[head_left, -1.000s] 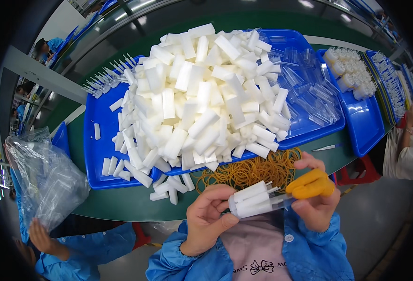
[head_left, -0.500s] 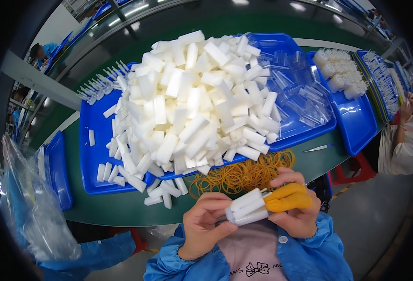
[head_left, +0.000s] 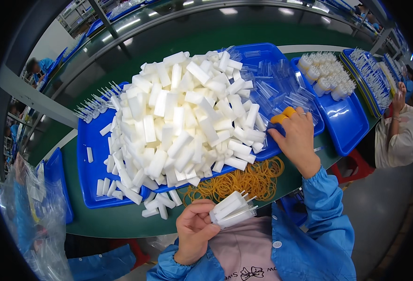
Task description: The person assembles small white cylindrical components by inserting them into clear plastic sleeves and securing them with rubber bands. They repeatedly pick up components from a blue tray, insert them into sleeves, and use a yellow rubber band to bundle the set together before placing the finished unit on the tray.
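White-block bundle (head_left: pixel 232 210), five o'clock: left hand (head_left: pixel 194 232) fingers closed round its base. Right hand (head_left: pixel 297 138), three o'clock, at clear tubes (head_left: pixel 281 96): fingers curled, grip cannot be told. Advise steady, light left hold.

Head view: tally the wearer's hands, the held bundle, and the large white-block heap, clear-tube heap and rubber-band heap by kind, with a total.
Left hand and right hand: 2
Held white bundle: 1
Large white-block heap: 1
Clear-tube heap: 1
Rubber-band heap: 1
Total: 6
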### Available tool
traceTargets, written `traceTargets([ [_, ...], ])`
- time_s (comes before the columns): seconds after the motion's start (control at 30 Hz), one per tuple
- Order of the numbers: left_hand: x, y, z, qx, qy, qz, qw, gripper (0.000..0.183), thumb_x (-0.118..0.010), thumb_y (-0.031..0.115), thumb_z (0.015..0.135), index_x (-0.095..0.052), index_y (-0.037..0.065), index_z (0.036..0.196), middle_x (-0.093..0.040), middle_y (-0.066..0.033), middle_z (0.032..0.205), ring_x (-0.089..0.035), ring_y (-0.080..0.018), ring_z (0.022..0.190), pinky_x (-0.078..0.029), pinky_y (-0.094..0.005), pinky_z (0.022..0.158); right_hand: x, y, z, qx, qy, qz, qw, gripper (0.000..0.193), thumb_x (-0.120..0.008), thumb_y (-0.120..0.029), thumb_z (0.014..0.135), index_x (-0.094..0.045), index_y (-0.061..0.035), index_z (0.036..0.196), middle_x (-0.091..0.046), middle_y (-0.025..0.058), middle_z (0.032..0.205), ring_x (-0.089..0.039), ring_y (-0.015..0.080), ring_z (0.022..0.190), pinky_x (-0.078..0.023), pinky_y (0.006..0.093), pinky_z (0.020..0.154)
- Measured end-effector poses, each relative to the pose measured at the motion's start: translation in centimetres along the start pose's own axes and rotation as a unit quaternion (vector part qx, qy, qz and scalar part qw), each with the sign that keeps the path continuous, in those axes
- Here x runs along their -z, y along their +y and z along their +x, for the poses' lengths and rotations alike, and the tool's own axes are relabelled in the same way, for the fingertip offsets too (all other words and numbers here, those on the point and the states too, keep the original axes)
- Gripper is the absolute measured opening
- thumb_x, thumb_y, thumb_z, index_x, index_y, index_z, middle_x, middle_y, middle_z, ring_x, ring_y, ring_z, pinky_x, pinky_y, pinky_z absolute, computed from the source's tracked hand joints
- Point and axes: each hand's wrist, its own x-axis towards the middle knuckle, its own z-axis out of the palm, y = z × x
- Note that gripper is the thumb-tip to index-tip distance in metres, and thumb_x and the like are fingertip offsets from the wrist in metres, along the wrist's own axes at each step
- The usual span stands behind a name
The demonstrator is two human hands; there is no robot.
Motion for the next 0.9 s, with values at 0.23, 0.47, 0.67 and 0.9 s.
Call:
traceTargets([
  [0.23,0.6,-0.1,0.1,-0.005,-0.002,0.009,1.000,0.040,-0.067,-0.011,0.068,-0.055,-0.006,0.106,-0.050,-0.0131,0.109,-0.056,-0.0190,0.099,-0.045,-0.0312,0.088,3.1,0.3,-1.6,-0.125,-0.020,0.289,0.949,0.021,-0.065,-0.010,0.071,-0.063,-0.0056,0.092,-0.060,0.0064,0.087,-0.054,0.0225,0.087,-0.039,0.0333,0.075],
  [0.47,-0.1,-0.2,0.1,-0.076,-0.012,0.119,0.990,0.042,-0.075,-0.008,0.064,-0.058,-0.005,0.102,-0.051,-0.0142,0.109,-0.055,-0.0200,0.098,-0.046,-0.0323,0.087,6.2,-2.9,-5.5,-0.076,-0.066,0.642,0.760,0.021,-0.059,-0.001,0.078,-0.060,0.0041,0.098,-0.060,0.0098,0.098,-0.056,0.0158,0.088,-0.042,0.0294,0.085],
  [0.67,-0.1,0.0,-0.3,-0.162,-0.031,0.255,0.953,0.041,-0.079,-0.004,0.061,-0.061,-0.002,0.099,-0.053,-0.0153,0.107,-0.057,-0.0202,0.095,-0.048,-0.0304,0.082,5.4,-5.0,-6.2,-0.169,-0.071,0.715,0.674,0.037,-0.062,-0.002,0.080,-0.051,0.0031,0.114,-0.059,0.0091,0.095,-0.057,0.0146,0.085,-0.045,0.0281,0.080],
  [0.9,-0.9,0.6,-0.4,-0.208,-0.029,0.344,0.915,0.042,-0.081,0.002,0.060,-0.062,-0.002,0.097,-0.055,-0.0148,0.101,-0.058,-0.0217,0.089,-0.048,-0.0312,0.079,5.2,-6.2,-6.7,-0.164,-0.087,0.744,0.642,0.041,-0.068,-0.003,0.077,-0.050,0.0034,0.113,-0.060,0.0103,0.093,-0.060,0.0162,0.082,-0.047,0.0289,0.079],
])
